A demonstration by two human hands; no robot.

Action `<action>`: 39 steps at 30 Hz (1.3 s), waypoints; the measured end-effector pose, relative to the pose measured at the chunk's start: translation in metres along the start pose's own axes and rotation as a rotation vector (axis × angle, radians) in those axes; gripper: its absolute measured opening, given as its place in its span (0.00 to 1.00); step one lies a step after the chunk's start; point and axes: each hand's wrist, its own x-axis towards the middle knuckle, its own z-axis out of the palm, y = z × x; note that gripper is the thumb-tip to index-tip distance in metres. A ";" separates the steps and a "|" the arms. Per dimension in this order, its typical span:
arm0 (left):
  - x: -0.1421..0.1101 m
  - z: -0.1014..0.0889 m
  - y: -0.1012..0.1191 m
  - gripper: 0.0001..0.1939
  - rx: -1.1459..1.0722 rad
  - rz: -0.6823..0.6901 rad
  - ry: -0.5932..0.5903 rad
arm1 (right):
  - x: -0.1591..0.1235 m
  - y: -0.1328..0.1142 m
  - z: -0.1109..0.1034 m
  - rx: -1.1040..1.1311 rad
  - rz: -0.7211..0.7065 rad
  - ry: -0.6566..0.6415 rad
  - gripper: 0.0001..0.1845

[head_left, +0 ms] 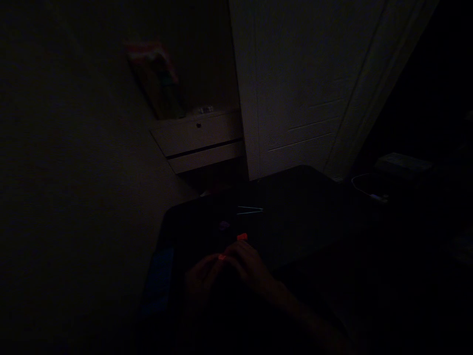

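Observation:
The scene is very dark. My left hand [201, 276] and my right hand [246, 261] meet over the near part of a dark table, fingers closed in a pinch. Between their fingertips is a small bright orange-red piece [222, 257], its kind too dim to make out. Just beyond my right fingers lies another orange-red lump [242, 236]. Further off are a small purple lump [223, 225] and a thin V-shaped tool resembling tweezers [250, 212], its closed end to the right.
The dark table [295, 197] reaches back toward a pale panelled door [295, 88]. At its left edge is a blue item [159, 276]. Behind stands a drawer unit [203, 135] with a red-topped packet [155, 79] on it. A white cable [356, 185] and a box [402, 163] are at right.

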 end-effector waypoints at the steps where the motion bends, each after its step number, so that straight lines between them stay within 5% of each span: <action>1: 0.000 0.000 0.000 0.18 0.011 0.004 0.009 | 0.000 0.000 0.000 -0.018 -0.013 -0.013 0.11; 19: 0.003 0.003 0.000 0.17 0.084 0.046 0.021 | -0.004 0.015 0.012 -0.253 -0.149 -0.037 0.07; 28: 0.002 0.002 -0.003 0.16 0.090 0.017 0.158 | -0.006 -0.002 0.001 -0.055 -0.116 -0.026 0.06; 39: 0.004 -0.002 -0.007 0.15 0.184 0.071 0.179 | -0.005 -0.002 0.003 -0.040 -0.085 0.007 0.06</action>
